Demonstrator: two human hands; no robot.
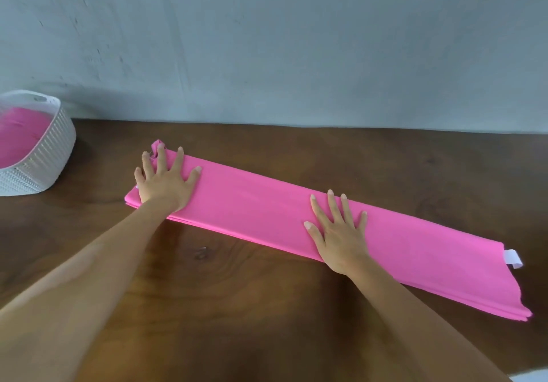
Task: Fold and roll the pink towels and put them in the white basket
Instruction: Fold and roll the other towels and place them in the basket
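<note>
Pretty even, soft daylight-ish lighting, nothing harsh. Faint sheen on the dark table (267, 307) near the middle, no real glare. Only soft, short shadows under the hands and along the near edge of the towel (267, 203). Slightly cool cast on the wall (296, 40). Fairly sharp in the centre, mushy toward the edges: basket (44, 156) at far left smeared and blurry, forearms at the bottom soft too. Obvious wide-angle bend, table's back edge curving. Overall a bit compressed and low on fine detail.
</note>
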